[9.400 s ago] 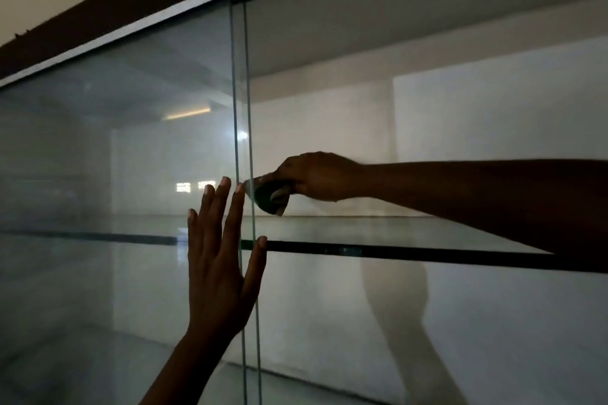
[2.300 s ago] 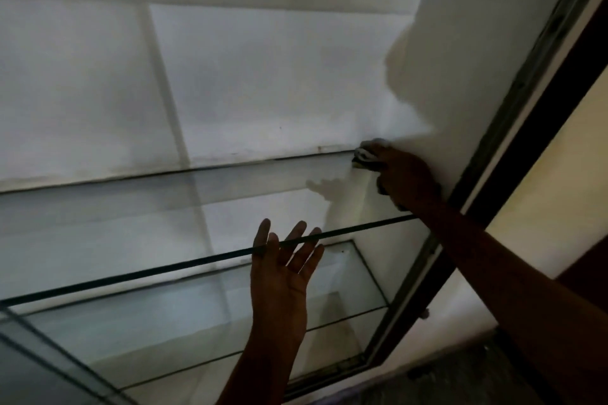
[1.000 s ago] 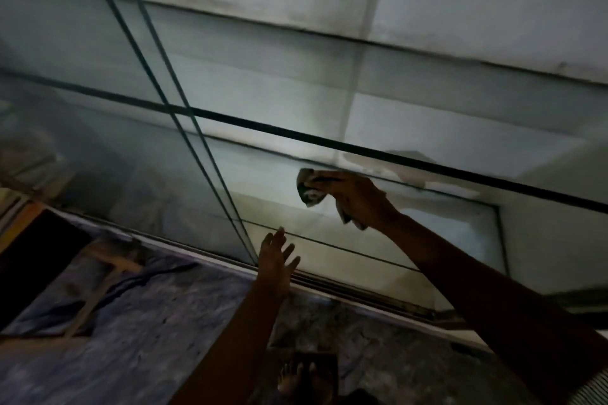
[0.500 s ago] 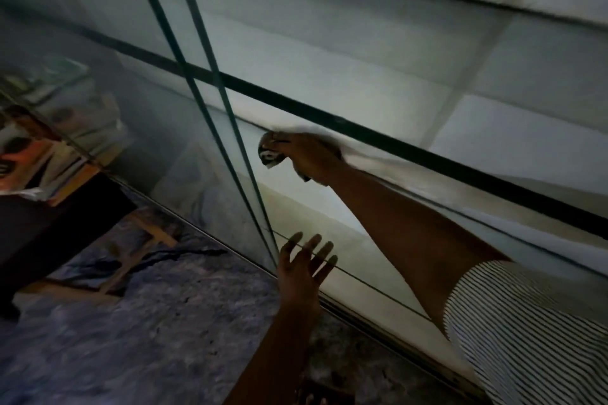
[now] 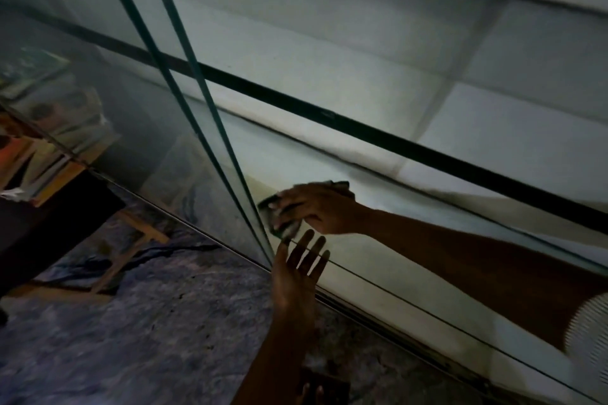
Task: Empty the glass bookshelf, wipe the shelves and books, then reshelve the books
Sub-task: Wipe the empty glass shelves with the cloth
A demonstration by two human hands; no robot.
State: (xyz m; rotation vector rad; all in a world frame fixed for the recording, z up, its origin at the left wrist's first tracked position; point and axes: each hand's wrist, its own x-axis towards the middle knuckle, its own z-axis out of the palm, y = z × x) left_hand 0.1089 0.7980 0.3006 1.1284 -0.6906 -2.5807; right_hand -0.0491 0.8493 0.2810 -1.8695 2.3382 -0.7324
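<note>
Clear glass shelves empty, wiping underway: right hand fingers pinch dark crumpled cloth; left hand fingers spread; colourful book stack, frame left, not yet reshelved.

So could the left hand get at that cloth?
Probably yes: the left hand is just below the cloth in the right hand, past the glass door's edge, nothing visibly between them.

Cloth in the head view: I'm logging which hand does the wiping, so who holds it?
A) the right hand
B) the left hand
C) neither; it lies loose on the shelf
A: the right hand grips the cloth inside the cabinet, while the left hand is open with its fingers spread and holds nothing.
</note>
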